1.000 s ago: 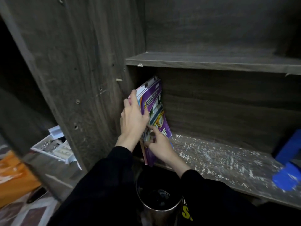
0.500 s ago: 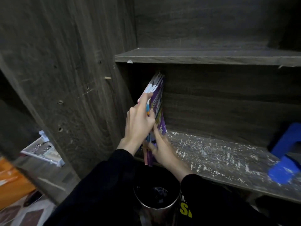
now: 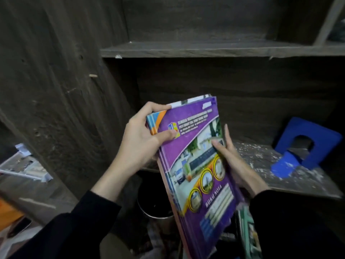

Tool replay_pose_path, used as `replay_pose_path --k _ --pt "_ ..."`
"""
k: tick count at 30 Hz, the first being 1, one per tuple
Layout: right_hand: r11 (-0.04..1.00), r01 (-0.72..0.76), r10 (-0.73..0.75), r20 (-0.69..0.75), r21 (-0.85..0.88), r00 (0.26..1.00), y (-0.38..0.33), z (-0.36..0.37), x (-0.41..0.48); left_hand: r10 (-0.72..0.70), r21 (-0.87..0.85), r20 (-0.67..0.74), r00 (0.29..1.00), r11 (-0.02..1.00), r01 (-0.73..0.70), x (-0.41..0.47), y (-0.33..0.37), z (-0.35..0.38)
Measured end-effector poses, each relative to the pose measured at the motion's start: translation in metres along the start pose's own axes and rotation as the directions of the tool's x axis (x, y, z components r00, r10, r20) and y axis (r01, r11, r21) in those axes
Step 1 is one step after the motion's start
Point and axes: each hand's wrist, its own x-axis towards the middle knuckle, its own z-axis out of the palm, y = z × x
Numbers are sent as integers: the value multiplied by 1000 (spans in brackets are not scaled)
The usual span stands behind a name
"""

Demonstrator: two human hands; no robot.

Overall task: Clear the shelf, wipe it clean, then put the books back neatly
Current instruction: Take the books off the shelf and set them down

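A stack of thin books (image 3: 197,157) with a purple cover on top is held in the air in front of the dark wooden shelf (image 3: 261,165), tilted with its cover facing me. My left hand (image 3: 141,141) grips the stack's upper left corner, thumb on the cover. My right hand (image 3: 235,163) holds the right edge, fingers on the cover and under the stack. The shelf board is scuffed with pale flecks and has no books standing on it.
A blue bookend (image 3: 302,148) stands on the shelf at the right. Below the books sits a round metal bin (image 3: 155,212). More books (image 3: 248,234) lie low at the right. Papers (image 3: 24,165) rest on a surface at the left beyond the shelf's side panel (image 3: 65,90).
The stack stood upright against the shelf's left wall; both hands have pulled it out and off the shelf toward me, turning the purple cover up.
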Motion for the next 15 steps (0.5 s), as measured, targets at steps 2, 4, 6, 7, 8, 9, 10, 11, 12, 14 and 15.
replay_pose_path --k 2,4,6,7,8,9,10,11,12,14,15 --pt "983 -125 116 68 133 991 10 -32 -26 -136 -115 36 990 984 139 -4 -22 11" --pt "989 -145 147 59 -38 987 21 -59 -54 -302 -175 72 951 935 310 -12 -51 26" --pt "949 -113 146 91 -293 985 38 -81 -81 -457 -202 124 881 857 473 -26 -85 45" --pt "926 -129 180 115 -355 977 48 -93 -93 -510 -201 153 846 822 532 -34 -100 56" --pt "900 -167 232 119 -402 965 59 -105 -104 -548 -189 179 817 796 575 -43 -113 69" --pt "877 -215 293 124 -430 948 68 -116 -117 -568 -181 208 797 778 601 -53 -126 82" --pt "863 -271 354 128 -426 926 75 -128 -129 -574 -171 236 784 770 615 -61 -137 96" --pt "849 -325 409 130 -417 903 82 -142 -139 -567 -160 257 782 774 613 -69 -147 110" --pt "832 -363 451 131 -420 883 85 -154 -149 -550 -139 268 791 790 597 -76 -156 123" --pt "781 -417 514 99 -465 852 91 -179 -162 -510 -74 299 806 830 553 -88 -176 150" --pt "755 -447 549 90 -480 831 92 -188 -168 -496 -46 322 807 843 536 -94 -188 163"
